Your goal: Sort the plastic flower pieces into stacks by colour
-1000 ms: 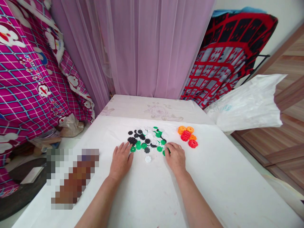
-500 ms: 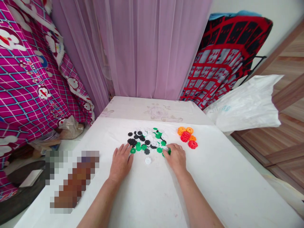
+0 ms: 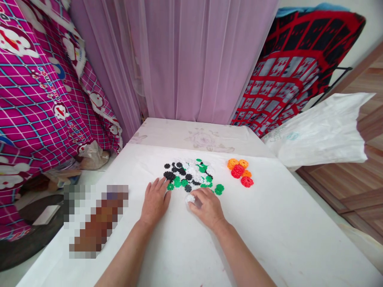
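Observation:
A mixed pile of small notched plastic discs, white (image 3: 194, 169), black (image 3: 169, 175) and green (image 3: 177, 181), lies spread at the middle of the table. My left hand (image 3: 154, 201) rests flat at the pile's near left edge, fingers stretched out, the tips by black and green discs. In front of the pile, the thumb and fingers of my right hand (image 3: 208, 207) are closed on a white disc (image 3: 189, 198) at the tabletop. A small cluster of green discs (image 3: 219, 189) sits apart, just right of the pile.
Orange discs (image 3: 233, 164) and red discs (image 3: 237, 171) form a separate group at the right. The table (image 3: 269, 223) has a white cover. A pixelated patch (image 3: 101, 223) hides something at its left side. A white plastic bag (image 3: 323, 131) stands at the right edge.
My right hand has let go of the green discs beside the pile and moved left and nearer, onto the white disc. My left hand stays nearly in place. The view has shifted slightly.

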`<state>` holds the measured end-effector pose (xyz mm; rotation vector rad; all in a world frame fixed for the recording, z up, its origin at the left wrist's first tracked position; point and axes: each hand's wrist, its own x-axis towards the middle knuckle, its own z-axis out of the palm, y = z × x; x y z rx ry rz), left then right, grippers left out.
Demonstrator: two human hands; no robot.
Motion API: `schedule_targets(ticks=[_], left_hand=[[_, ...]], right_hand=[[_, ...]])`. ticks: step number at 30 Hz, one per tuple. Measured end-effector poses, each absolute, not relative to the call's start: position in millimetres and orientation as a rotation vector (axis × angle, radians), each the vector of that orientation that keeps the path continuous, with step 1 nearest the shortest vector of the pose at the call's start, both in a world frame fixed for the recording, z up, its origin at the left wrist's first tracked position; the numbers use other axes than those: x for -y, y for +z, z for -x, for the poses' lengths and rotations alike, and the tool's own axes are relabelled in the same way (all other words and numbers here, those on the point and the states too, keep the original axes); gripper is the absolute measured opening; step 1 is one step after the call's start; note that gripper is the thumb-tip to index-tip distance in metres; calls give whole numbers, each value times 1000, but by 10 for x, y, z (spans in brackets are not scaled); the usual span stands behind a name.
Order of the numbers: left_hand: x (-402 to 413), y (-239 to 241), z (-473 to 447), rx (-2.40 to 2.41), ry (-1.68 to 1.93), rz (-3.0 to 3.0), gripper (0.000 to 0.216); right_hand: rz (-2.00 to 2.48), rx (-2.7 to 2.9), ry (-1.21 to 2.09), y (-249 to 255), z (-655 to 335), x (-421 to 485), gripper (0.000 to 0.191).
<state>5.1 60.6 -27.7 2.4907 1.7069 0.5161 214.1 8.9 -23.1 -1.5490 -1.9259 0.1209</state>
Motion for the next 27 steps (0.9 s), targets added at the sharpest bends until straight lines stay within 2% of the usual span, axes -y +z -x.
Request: schedule_targets(ticks=[18,23,27], left_hand=[[-600,-284,-61,-1718,555,-2488,42],[-602,-282,-61,-1719,549,-2482,43],[-605,-283,-54,-1708,555,-2485,43]], right_hand=[[1605,1902,44,-265,-2270,-138,13],[1746,1769,-175,-305,-2525,-283,26],[1814,1781,-195,-322,-2564,-384,32]])
